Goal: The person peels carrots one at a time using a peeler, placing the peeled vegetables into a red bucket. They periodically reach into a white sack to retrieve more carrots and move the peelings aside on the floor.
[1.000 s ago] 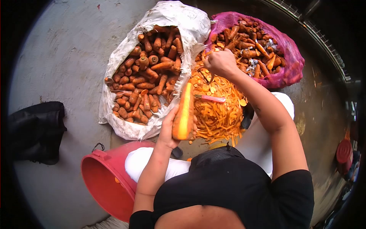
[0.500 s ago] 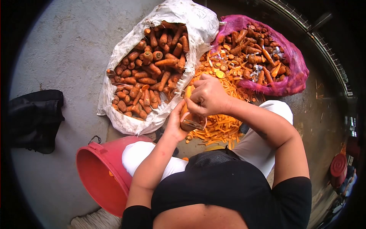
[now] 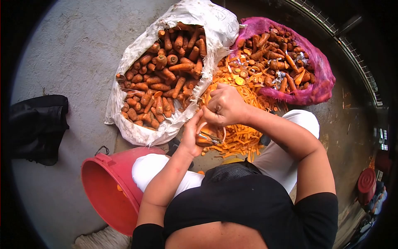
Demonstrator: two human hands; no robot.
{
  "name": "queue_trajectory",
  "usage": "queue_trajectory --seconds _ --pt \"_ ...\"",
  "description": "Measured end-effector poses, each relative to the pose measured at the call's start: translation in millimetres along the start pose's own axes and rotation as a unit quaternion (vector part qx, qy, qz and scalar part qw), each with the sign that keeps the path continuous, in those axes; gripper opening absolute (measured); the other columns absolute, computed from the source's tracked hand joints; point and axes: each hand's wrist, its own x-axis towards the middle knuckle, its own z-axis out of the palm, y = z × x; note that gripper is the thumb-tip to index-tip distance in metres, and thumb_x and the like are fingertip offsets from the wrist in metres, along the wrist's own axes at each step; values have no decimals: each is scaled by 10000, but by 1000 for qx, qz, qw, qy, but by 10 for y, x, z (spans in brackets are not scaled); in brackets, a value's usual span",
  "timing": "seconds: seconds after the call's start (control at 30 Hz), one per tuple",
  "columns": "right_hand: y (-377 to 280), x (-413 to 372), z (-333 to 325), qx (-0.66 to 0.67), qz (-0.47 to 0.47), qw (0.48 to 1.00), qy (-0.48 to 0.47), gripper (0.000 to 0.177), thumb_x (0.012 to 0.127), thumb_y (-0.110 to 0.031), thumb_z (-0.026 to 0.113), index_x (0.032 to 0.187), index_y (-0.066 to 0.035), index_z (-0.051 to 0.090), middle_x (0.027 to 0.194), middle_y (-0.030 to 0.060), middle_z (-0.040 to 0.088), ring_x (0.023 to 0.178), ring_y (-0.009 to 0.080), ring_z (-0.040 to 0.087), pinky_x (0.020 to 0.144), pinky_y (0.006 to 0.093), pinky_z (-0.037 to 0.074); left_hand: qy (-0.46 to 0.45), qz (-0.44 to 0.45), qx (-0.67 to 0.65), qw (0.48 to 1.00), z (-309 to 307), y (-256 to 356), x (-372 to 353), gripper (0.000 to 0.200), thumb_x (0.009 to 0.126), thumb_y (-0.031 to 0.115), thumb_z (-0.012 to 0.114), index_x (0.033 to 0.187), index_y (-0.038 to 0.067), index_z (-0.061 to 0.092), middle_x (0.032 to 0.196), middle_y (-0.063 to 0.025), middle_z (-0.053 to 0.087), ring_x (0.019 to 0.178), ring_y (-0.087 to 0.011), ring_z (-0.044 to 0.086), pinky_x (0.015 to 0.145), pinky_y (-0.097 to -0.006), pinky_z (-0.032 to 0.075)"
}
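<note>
black short-sleeved top [image 3: 248,207], sleeves ending above elbow. hem ridden up, strip of bare midriff at lower edge. white trousers [image 3: 153,174], plain, over both knees. black mesh-textured piece [image 3: 232,170] at chest. forearms bare; small dark mark [image 3: 285,145] on right forearm. left hand [image 3: 191,137], right hand [image 3: 224,106] bare.

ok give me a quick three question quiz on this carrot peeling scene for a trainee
1. True or false: the left hand grips a carrot.
2. Which container sits beside the person's left knee? A) red bucket B) blue crate C) metal pot
3. What tool does the right hand hold against the carrot?

Key: 1 true. 2 A. 3 a peeler.
</note>
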Motion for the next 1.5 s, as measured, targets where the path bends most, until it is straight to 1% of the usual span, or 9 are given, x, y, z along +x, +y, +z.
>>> queue_trajectory --seconds 0.2,0.3,0.37,0.5,0.57,0.63,0.73,0.87,1.5 --pt "659 58 -238 -154 119 981 19 327 795 -285 547 521 -157 672 431 14 525 450 180 502 600 352 439 -60 -36 59 996 -31 -56 -217 436 970 398 357 1136 25 512 843 -144 626 587 -261 639 481 -349 544" --pt "946 7 -339 -246 300 919 -73 399 839 -341 466 559 -174 698 493 48 594 434 201 531 722 333 462 -121 -51 63 989 -29 29 -289 461 974 394 332 1160 7 498 853 -176 617 624 -271 650 504 -351 552" --pt "1007 11 -387 -285 339 896 -31 411 839 -357 454 580 -156 702 532 57 619 481 215 581 728 364 478 -141 -33 27 989 -54 57 -298 476 975 394 318 1162 -6 496 888 -188 613 671 -268 657 573 -367 565" --pt "893 91 -373 -133 402 906 -15 398 819 -367 470 591 -137 702 506 37 606 459 166 590 506 345 488 -63 -6 -21 998 -147 70 -170 470 968 388 363 1149 -20 509 917 -188 620 711 -272 660 646 -387 572" --pt "808 95 -252 -103 310 945 23 385 871 -313 503 572 -167 697 426 -67 554 325 80 454 338 245 321 -14 8 -49 999 -230 63 -76 457 965 379 387 1144 -22 514 926 -187 624 717 -274 657 669 -392 570" --pt "579 162 -226 -19 297 954 -35 383 862 -278 516 529 -168 670 397 -57 514 332 99 432 404 260 368 0 27 -58 998 -274 41 -1 436 966 373 392 1151 -3 514 947 -175 624 775 -269 650 725 -411 559" --pt "264 147 -112 -31 88 996 12 364 811 -230 575 460 -135 598 424 18 491 430 174 447 587 318 395 -10 38 -55 998 -292 35 81 393 970 359 387 1166 43 515 990 -144 620 868 -256 638 802 -429 539" --pt "-15 94 -18 13 8 1000 -7 334 766 -197 612 447 -122 548 464 16 510 475 203 461 547 337 337 39 15 -80 996 -139 61 111 363 970 352 381 1121 61 537 982 -122 620 879 -238 632 781 -405 539" --pt "-36 10 88 59 34 998 -10 319 739 -221 599 449 -96 552 454 85 483 438 259 482 477 366 361 -54 20 -31 998 -113 -5 53 352 966 362 405 1066 57 550 902 -84 644 783 -196 656 676 -352 563"
